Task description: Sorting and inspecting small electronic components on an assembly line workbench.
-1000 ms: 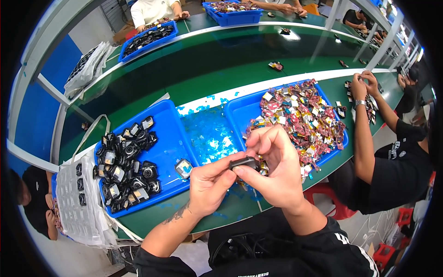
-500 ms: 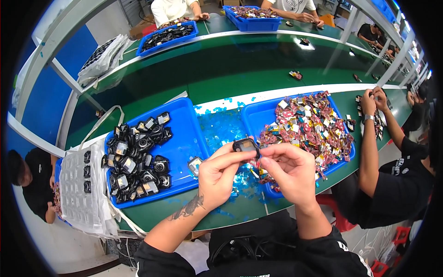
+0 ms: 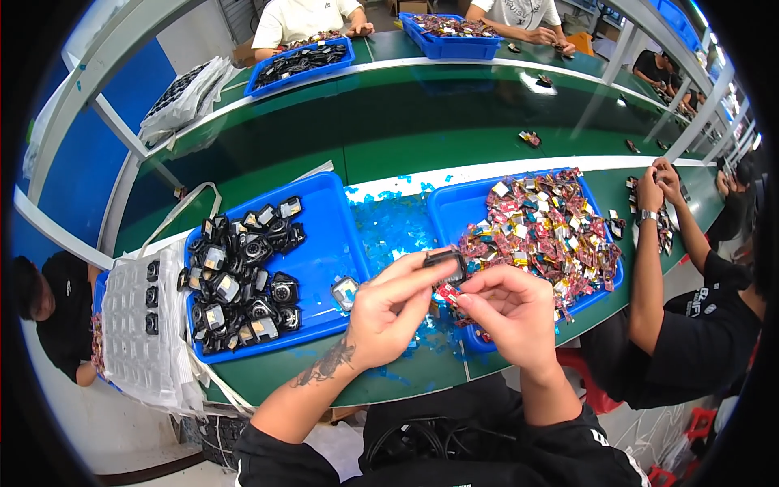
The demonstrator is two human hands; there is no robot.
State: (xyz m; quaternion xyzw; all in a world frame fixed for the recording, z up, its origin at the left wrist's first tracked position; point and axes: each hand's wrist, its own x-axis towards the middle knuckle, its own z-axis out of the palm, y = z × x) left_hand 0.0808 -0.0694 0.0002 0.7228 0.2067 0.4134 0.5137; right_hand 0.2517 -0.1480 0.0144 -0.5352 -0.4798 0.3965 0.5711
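My left hand [image 3: 385, 318] holds a small black watch-like case [image 3: 448, 261] up between its fingers, tilted on edge. Just below the case, my right hand [image 3: 521, 318] pinches a small red circuit board [image 3: 447, 293] between thumb and forefinger. Whether the board is joined to the case cannot be made out. To the left stands a blue tray [image 3: 326, 243] with a heap of black cases [image 3: 243, 264]; one lone case [image 3: 345, 292] lies near its right side. On the right, another blue tray [image 3: 451, 214] holds a pile of red circuit boards [image 3: 552, 235] with white and yellow parts.
Blue film scraps [image 3: 393, 223] litter the green bench between the trays. A white moulded tray [image 3: 138, 325] with a few black cases sits far left. A green conveyor [image 3: 389, 122] runs behind. A co-worker's arms [image 3: 649, 243] are at the right, and other people sit across.
The black case has turned on edge in my left hand, and its lit screen side no longer shows. A red circuit board now shows at my right fingertips. The view has shifted slightly.
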